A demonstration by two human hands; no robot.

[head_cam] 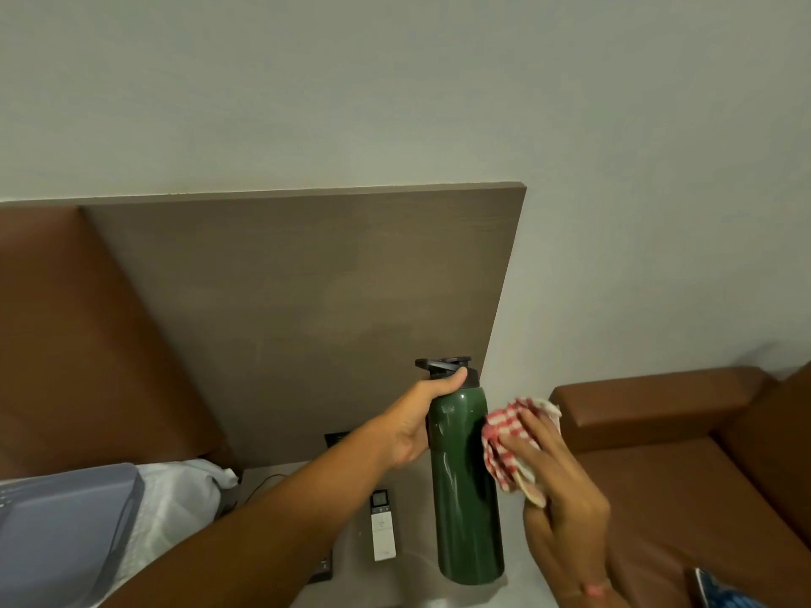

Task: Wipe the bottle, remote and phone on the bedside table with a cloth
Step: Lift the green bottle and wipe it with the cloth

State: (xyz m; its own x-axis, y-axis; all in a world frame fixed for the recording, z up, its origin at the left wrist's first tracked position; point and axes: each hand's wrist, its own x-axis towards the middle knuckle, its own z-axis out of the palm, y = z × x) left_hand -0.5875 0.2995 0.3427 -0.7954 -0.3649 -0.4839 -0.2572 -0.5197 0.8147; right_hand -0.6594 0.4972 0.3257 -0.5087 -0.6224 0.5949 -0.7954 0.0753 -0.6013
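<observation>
Bottle (465, 484): dark green, glossy metal, black flip cap, upright. Left hand (417, 425) clamped round its neck; right hand (557, 489) clutching red-checked cloth (509, 436) against its side.

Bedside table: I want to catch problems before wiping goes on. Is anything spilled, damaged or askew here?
Nothing stands out. The green bottle is upright, held near its cap by the left hand, while the right hand presses the checked cloth to its side. The white remote lies flat on the table. No spill or damage shows.
</observation>
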